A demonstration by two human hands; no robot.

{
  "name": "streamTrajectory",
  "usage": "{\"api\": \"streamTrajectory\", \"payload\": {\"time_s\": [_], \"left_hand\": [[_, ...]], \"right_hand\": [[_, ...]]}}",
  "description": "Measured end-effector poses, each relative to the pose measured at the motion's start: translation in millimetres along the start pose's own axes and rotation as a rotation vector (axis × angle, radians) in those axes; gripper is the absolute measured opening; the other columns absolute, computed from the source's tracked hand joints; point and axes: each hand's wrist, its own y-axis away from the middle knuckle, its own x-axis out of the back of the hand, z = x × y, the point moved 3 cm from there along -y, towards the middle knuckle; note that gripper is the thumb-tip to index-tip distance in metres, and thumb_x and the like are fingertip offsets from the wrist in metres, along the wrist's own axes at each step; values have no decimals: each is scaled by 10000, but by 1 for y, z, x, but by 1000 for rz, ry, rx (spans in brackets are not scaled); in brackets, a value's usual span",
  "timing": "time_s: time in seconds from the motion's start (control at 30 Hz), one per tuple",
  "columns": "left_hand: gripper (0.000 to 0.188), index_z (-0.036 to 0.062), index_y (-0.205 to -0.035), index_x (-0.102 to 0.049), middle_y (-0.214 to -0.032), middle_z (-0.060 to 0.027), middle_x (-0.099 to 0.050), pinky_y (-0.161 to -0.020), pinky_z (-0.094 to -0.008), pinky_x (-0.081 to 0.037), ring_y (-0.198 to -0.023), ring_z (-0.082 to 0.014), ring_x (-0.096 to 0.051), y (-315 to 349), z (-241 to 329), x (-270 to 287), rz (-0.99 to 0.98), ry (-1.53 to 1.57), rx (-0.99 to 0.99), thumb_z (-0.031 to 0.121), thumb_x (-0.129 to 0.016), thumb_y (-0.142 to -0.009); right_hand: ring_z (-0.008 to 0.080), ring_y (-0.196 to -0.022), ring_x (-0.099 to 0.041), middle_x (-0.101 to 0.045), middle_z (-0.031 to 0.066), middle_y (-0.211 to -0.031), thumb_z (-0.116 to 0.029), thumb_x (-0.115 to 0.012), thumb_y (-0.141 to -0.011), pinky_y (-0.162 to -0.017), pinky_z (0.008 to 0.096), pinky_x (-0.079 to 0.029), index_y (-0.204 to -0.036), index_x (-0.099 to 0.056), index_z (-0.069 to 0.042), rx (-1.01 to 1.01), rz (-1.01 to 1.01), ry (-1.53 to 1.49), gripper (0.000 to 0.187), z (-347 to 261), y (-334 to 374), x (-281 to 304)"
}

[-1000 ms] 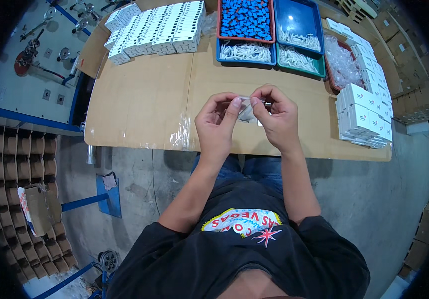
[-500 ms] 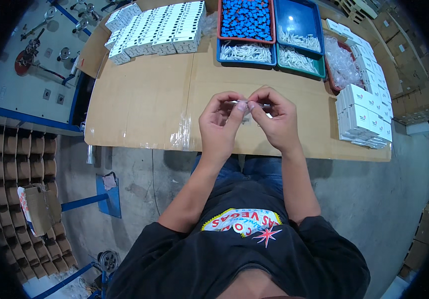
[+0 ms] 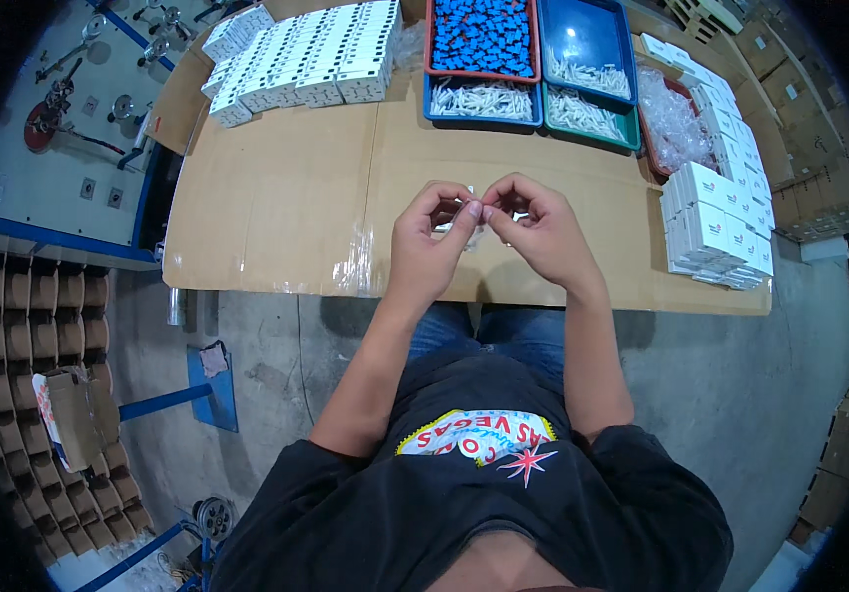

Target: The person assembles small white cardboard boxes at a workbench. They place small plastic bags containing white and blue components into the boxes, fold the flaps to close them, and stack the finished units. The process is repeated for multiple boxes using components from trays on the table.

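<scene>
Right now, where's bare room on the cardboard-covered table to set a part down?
Biggest: left half of the brown cardboard tabletop, between the rows of small white boxes behind, the front edge and the left hand. Smaller: right of the right hand, up to the stacked white cartons. Crowded: back, centre to right, red, blue and green plastic trays, packed close.

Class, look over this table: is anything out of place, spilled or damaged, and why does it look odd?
Nothing looks spilled or damaged. Only the clear plastic at right looks untidy: it lies crumpled and heaped in its red tray, whereas the white boxes at left stand in rows.
</scene>
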Motion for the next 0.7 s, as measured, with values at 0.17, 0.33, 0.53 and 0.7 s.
{"api": "streamTrajectory", "payload": {"time_s": [0.17,0.33,0.53,0.7], "left_hand": [[300,13,-1316,-558,-1177,-94,-676,-922,-303,-512,-1024,-136,-648,-12,-41,28,156,-91,37,150,-604,-1053],[337,60,-1348,-580,-1213,-99,-706,-862,-286,-503,-1029,-137,-663,-15,-53,66,367,-169,160,249,-561,-1071],[333,30,-1328,-612,-1141,-105,-715,-849,-278,-519,-949,-136,-680,-9,-82,62,148,-145,266,225,-581,-1060],[387,11,-1349,-595,-1078,-105,-697,-789,-252,-534,-904,-143,-681,0,-85,46,-14,-288,412,138,-678,-993]], "right_hand": [[86,-774,-629,-707,6,-865,-122,-707,-953,-647,250,-482,-1030,-698,-23,20,44,-56,126,35,-7,18],[92,-659,-657,-730,49,-850,-117,-665,-968,-570,236,-487,-1086,-674,-23,-353,-272,-110,151,74,-1,20],[104,-654,-678,-722,61,-824,-79,-600,-979,-533,244,-509,-1143,-682,-11,-463,-212,13,195,120,-11,-6],[141,-761,-718,-715,90,-917,2,-557,-981,-670,271,-587,-1133,-689,18,-366,-136,-284,201,138,-18,-28]]}}
